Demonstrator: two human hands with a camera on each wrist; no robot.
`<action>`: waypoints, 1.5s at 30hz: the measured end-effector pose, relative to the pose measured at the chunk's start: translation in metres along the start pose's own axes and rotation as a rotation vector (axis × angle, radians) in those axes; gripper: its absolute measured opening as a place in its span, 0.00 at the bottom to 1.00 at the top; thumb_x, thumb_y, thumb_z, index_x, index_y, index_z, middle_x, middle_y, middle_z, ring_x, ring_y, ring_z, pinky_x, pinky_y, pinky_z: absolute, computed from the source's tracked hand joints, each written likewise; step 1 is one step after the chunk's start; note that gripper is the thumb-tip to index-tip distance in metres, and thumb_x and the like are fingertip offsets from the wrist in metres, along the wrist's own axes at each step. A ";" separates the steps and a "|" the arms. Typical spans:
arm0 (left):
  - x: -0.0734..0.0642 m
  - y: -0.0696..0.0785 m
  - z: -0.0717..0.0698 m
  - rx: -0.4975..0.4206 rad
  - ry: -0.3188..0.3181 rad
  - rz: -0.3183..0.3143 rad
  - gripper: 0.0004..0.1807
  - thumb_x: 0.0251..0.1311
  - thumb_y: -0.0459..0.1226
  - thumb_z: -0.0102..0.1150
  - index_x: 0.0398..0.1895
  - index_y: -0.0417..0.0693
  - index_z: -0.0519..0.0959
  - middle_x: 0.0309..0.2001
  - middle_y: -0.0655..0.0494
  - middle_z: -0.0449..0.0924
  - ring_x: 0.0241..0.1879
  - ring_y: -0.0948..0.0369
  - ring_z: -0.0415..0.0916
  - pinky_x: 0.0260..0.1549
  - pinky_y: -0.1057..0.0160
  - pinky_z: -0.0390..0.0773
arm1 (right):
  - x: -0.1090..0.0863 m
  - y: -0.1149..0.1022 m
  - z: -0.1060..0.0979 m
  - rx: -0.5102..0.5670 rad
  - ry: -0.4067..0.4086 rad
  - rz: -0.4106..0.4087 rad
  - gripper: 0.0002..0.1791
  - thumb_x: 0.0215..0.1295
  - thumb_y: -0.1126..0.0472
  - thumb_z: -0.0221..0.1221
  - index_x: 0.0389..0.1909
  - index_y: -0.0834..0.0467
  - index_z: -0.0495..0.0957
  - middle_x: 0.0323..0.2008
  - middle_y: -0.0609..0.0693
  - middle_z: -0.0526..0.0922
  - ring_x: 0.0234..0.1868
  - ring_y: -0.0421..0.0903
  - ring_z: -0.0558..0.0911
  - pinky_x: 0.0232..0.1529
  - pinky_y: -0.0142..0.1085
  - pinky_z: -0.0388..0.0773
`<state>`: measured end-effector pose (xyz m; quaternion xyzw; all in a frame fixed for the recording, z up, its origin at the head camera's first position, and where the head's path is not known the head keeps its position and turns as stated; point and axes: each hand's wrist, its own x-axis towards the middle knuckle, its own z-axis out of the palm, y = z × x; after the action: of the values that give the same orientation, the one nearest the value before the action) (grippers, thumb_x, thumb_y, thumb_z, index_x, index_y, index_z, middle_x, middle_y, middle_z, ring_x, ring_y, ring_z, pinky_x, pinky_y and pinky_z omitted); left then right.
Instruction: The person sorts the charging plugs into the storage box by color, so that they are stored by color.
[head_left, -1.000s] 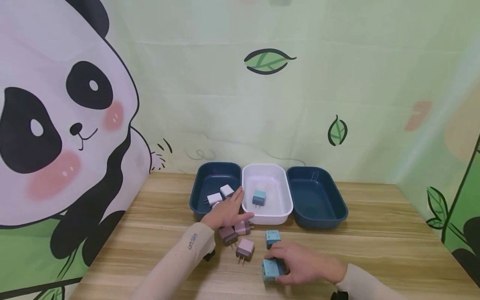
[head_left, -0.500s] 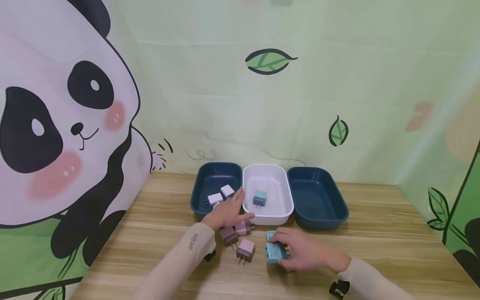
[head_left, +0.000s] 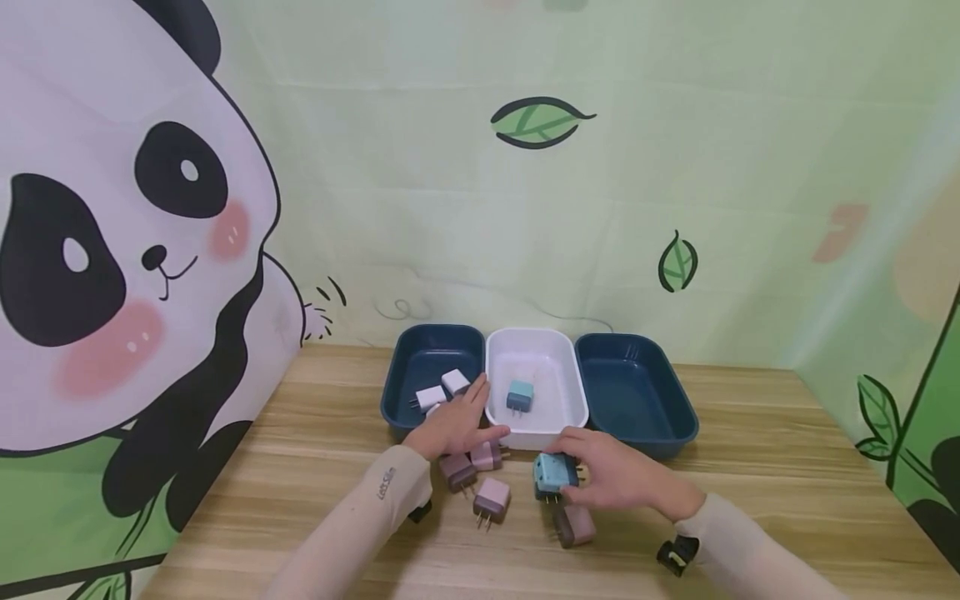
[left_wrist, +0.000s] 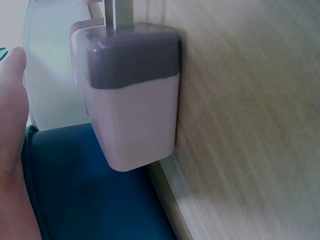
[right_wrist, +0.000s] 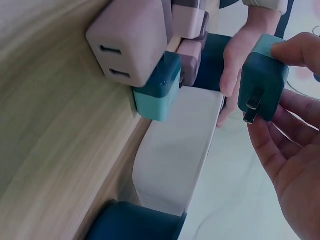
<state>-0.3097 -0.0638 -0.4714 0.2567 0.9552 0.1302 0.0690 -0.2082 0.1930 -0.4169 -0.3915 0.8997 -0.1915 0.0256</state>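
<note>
Three trays stand side by side at the back of the worktop (head_left: 750,433). The left dark blue tray (head_left: 405,350) holds two white plugs (head_left: 441,390). The white tray (head_left: 534,435) in the middle holds one teal plug (head_left: 519,395), which stands with its prongs toward the front. In the right dark blue tray (head_left: 637,392) nothing is seen.

The right hand (head_left: 611,479) holds a teal plug adapter (head_left: 555,475) just above the worktop, in front of the white tray. The grip is closed round it: the fingers (right_wrist: 295,50) curl over the body and the thumb is under it. In the head view its two prongs point down and toward the person; in the right wrist view the dark end with a prong is turned to the palm. Its long axis is close to upright, a little tilted.

The left hand (head_left: 453,425) rests flat at the front edge between the left tray and the white tray, its fingers straight, holding nothing. Near it lie three pink plugs (head_left: 491,497), and another pink plug (head_left: 573,525) lies just below the right hand. A second teal plug (right_wrist: 155,90) lies on the worktop beside a pink one.
</note>
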 end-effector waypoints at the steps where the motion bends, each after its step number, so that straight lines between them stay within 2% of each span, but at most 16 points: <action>1: 0.000 0.000 0.000 -0.002 0.001 0.000 0.52 0.60 0.67 0.43 0.75 0.43 0.42 0.75 0.51 0.36 0.69 0.50 0.52 0.62 0.50 0.62 | 0.001 0.001 0.000 -0.002 0.010 -0.004 0.22 0.55 0.58 0.65 0.52 0.57 0.76 0.45 0.42 0.75 0.39 0.37 0.73 0.42 0.33 0.76; 5: -0.001 0.001 -0.001 0.002 0.003 0.003 0.52 0.59 0.68 0.42 0.75 0.43 0.42 0.75 0.51 0.36 0.69 0.50 0.52 0.61 0.50 0.62 | 0.003 0.005 -0.001 -0.012 0.039 -0.007 0.22 0.55 0.58 0.65 0.52 0.58 0.76 0.44 0.43 0.75 0.38 0.37 0.73 0.39 0.32 0.76; 16: 0.001 0.000 -0.002 0.022 0.002 0.007 0.53 0.58 0.69 0.40 0.75 0.44 0.42 0.76 0.52 0.36 0.69 0.50 0.52 0.61 0.50 0.62 | 0.008 0.012 -0.005 -0.062 0.088 0.014 0.23 0.56 0.57 0.65 0.53 0.60 0.76 0.47 0.46 0.76 0.41 0.38 0.74 0.43 0.34 0.77; 26: 0.000 0.001 -0.002 0.016 -0.004 0.003 0.51 0.60 0.66 0.43 0.75 0.42 0.43 0.75 0.50 0.36 0.69 0.49 0.52 0.62 0.51 0.61 | 0.016 0.016 -0.012 -0.048 0.096 0.081 0.26 0.56 0.56 0.66 0.55 0.59 0.75 0.48 0.47 0.76 0.42 0.40 0.74 0.44 0.36 0.77; 35: 0.000 0.002 -0.002 0.011 -0.009 -0.014 0.52 0.59 0.67 0.43 0.75 0.43 0.43 0.75 0.51 0.35 0.69 0.49 0.53 0.62 0.50 0.61 | 0.026 0.022 -0.016 -0.053 0.114 0.114 0.25 0.57 0.56 0.64 0.55 0.59 0.75 0.46 0.46 0.76 0.40 0.40 0.73 0.39 0.32 0.76; 45: 0.000 0.002 -0.002 0.020 -0.010 -0.019 0.52 0.59 0.67 0.43 0.75 0.44 0.43 0.75 0.51 0.36 0.69 0.49 0.54 0.61 0.49 0.63 | 0.036 0.024 -0.022 -0.074 0.118 0.132 0.26 0.56 0.55 0.65 0.55 0.60 0.75 0.48 0.50 0.77 0.41 0.41 0.74 0.43 0.35 0.77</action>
<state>-0.3092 -0.0625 -0.4691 0.2488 0.9586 0.1186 0.0723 -0.2541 0.1890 -0.4013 -0.3201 0.9299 -0.1787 -0.0296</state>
